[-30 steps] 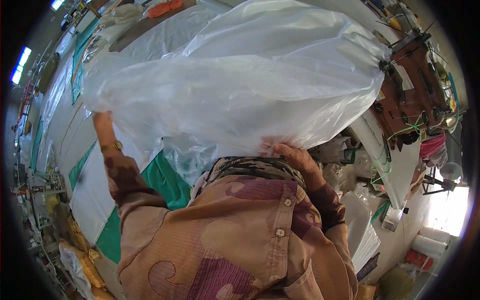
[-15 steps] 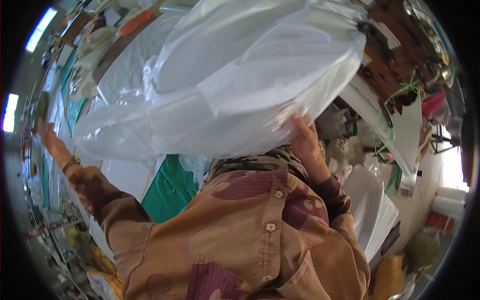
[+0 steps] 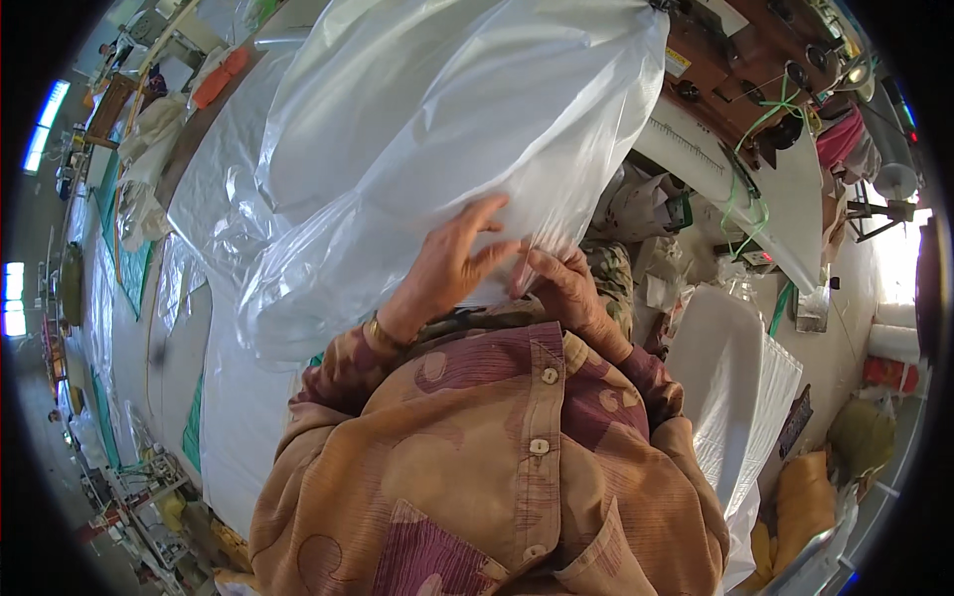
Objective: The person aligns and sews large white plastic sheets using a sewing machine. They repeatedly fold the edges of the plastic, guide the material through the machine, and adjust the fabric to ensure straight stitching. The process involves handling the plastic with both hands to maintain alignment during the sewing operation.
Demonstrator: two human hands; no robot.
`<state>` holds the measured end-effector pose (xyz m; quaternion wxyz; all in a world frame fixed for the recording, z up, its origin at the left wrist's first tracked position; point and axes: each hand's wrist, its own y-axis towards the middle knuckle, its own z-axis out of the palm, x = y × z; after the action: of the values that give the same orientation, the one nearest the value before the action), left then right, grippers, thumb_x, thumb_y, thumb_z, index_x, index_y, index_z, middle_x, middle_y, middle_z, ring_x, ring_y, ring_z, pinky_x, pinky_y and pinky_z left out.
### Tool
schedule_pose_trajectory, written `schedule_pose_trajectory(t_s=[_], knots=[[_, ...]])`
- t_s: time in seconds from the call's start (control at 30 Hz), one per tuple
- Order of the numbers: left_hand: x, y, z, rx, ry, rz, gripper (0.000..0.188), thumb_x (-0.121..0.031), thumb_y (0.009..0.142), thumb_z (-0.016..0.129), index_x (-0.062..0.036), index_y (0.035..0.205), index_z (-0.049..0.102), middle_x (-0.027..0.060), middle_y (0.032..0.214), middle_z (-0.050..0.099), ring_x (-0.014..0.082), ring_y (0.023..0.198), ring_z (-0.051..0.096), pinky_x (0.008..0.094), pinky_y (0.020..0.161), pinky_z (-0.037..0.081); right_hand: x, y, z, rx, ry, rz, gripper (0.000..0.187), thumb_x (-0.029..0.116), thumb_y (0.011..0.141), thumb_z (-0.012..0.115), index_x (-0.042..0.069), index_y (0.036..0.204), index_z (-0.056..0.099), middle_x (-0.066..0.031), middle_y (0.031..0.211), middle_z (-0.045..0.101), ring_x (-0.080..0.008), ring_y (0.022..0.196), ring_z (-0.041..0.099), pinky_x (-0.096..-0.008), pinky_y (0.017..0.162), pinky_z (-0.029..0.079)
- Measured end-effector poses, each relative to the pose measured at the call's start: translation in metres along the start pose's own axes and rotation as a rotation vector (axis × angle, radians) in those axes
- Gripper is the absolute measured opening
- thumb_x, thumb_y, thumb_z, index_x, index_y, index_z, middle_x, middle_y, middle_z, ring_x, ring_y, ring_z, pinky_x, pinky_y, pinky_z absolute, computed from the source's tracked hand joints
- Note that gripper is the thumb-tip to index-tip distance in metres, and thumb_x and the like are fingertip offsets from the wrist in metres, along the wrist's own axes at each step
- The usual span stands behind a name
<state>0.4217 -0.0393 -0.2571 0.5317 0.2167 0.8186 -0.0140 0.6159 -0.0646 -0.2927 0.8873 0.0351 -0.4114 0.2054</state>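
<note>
A large clear plastic bag (image 3: 447, 129), puffed and creased, fills the upper middle of the view and hangs over a long table (image 3: 214, 397) covered with more plastic sheet (image 3: 214, 199). Both hands meet at the bag's lower edge, right in front of the chest. The left hand (image 3: 452, 263) lies on the film with its fingers (image 3: 487, 214) spread and slightly bent, thumb tucked toward the edge; it presses flat on the bag more than it clasps it, and a thin bangle (image 3: 381, 333) circles the wrist. The right hand (image 3: 566, 288) sits just beside it, touching or nearly touching the left, its fingers curled and pinching the bag's edge between thumb and fingertips. The bag rises from the hands toward the upper right, where its gathered top reaches a dark brown bench (image 3: 755, 60). Below the hands a patterned shirt (image 3: 497, 467) in orange and maroon with a row of buttons takes up the lower middle. To the right of the right arm stands a stack of white sheets (image 3: 735, 397), and above it a white board (image 3: 765, 199) with green string (image 3: 760, 119) looped near it. Patches of green mat (image 3: 129, 268) show under the plastic at the left of the table. An orange roll (image 3: 214, 79) lies at the table's far end, upper left.
</note>
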Motion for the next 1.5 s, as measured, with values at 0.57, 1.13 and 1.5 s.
schedule_pose_trajectory(t_s=[0.57, 1.13, 1.5], knots=[[0.058, 0.040, -0.051, -0.280, 0.718, -0.020, 0.011, -0.015, 0.083, 0.067, -0.0050, 0.082, 0.065, 0.0108, 0.067, 0.064, 0.0304, 0.063, 0.060, 0.0389, 0.070, 0.047, 0.003, -0.014, 0.000, -0.001, -0.179, -0.102, 0.008, 0.011, 0.094, 0.066, 0.005, 0.093, 0.062, 0.0019, 0.071, 0.058, -0.0050, 0.062, 0.050, -0.0210, 0.058, 0.042], [0.053, 0.037, -0.013, -0.093, 0.930, 0.353, 0.010, -0.010, 0.080, 0.061, -0.0047, 0.073, 0.055, 0.0125, 0.076, 0.063, 0.0330, 0.074, 0.063, 0.0447, 0.073, 0.047, 0.046, -0.036, 0.044, 0.202, -0.535, -0.125, 0.007, 0.008, 0.089, 0.068, 0.002, 0.087, 0.065, -0.0037, 0.078, 0.065, -0.0146, 0.073, 0.059, -0.0297, 0.070, 0.047], [-0.010, 0.033, -0.047, -0.428, 0.992, 0.320, 0.064, -0.029, 0.080, 0.075, -0.0051, 0.135, 0.052, 0.0113, 0.138, 0.045, 0.0314, 0.119, 0.048, 0.0497, 0.102, 0.033, 0.037, -0.020, 0.064, 0.307, -1.032, -0.381, 0.013, 0.012, 0.091, 0.066, 0.001, 0.085, 0.062, -0.0117, 0.076, 0.062, -0.0330, 0.073, 0.060, -0.0406, 0.067, 0.048]])
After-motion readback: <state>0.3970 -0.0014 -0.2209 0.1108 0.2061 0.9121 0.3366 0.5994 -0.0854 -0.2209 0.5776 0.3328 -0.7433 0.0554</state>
